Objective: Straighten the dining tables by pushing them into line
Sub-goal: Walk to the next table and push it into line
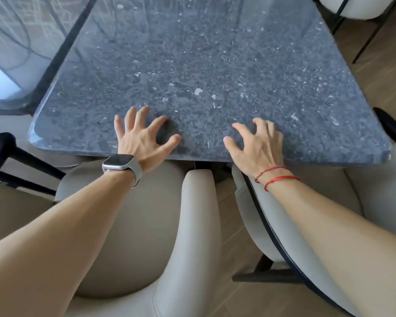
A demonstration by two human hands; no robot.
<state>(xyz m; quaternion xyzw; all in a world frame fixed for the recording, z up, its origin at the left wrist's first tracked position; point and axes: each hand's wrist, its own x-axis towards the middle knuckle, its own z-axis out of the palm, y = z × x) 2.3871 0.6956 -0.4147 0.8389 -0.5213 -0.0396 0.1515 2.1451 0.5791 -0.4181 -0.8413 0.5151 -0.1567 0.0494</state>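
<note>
Desk (pixel 204 65): one dark grey speckled stone top with rounded corners fills the upper middle of the view, its near edge running across just ahead of the person. Its left side lies close beside a black-framed glass panel (pixel 14 42). Floor (pixel 238 259): wood-look planks, visible between the seats. Seating: a beige upholstered chair (pixel 128 225) stands tucked at the near edge on the left, and a second pale chair (pixel 268 202) with black piping stands beside it on the right, angled. Both bare forearms reach over these chairs to the desk. Left grip (pixel 142 136): wide, fingers splayed and nearly straight, fingertips on the stone just inside the near edge, holding nothing. Right grip (pixel 256 143): also wide, fingers bent claw-like with tips on the stone, thumb out to the side, holding nothing. The two lie near each other, apart, around the middle of the near edge. Left wrist carries a pale-strapped watch (pixel 118 162); right wrist carries thin red string bracelets (pixel 277 177).
</note>
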